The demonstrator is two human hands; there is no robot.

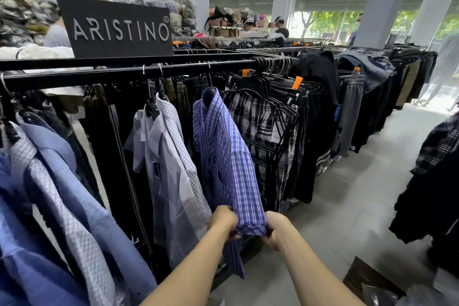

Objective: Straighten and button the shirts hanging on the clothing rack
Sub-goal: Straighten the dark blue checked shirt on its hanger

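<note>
The black clothing rack (104,74) carries a row of garments on hangers: pale blue and white checked shirts (74,181) at the left, a white grid-patterned shirt (171,156) beside them, then the blue plaid shirt (223,156), and further right dark plaid items on black hangers (270,117) with orange size tabs. A black sign (116,27) reading ARISTINO stands on top of the rack. The blue plaid shirt hangs near the middle of the rail, its collar up around the hanger neck, its front open and unbuttoned, and its short sleeve pulled out towards the camera. The left hand (223,221) and the right hand (278,228) each grip one side of that sleeve's hem, fingers curled round the cloth, stretching the cuff flat between them. A grey floor (360,194) runs along the rack.
</note>
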